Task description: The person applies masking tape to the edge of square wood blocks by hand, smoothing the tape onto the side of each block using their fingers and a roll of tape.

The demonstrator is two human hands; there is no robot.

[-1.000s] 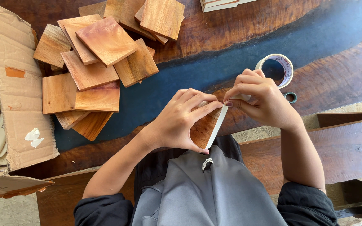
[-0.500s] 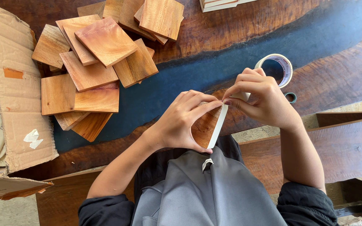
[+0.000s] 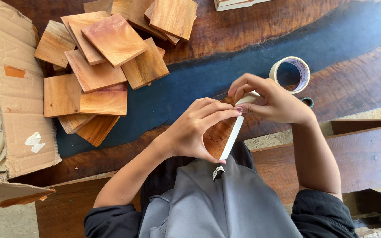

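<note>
My left hand (image 3: 197,130) grips a small square wooden tile (image 3: 216,137) on edge, just above my lap. A strip of cream masking tape (image 3: 231,137) runs along the tile's right edge. My right hand (image 3: 272,100) pinches the upper end of that tape strip at the tile's top corner, fingers closed on it. Just behind my right hand a roll of masking tape (image 3: 291,73) lies flat on the table.
A heap of square wooden tiles (image 3: 106,57) covers the dark wood table (image 3: 225,35) at the upper left. An open cardboard box (image 3: 14,101) with pale oval pieces stands at the left. A wooden bench edge (image 3: 367,150) runs at the right.
My right hand has shifted slightly along the top of the tile, pressing the tape end down. The left hand and tile have stayed almost still.
</note>
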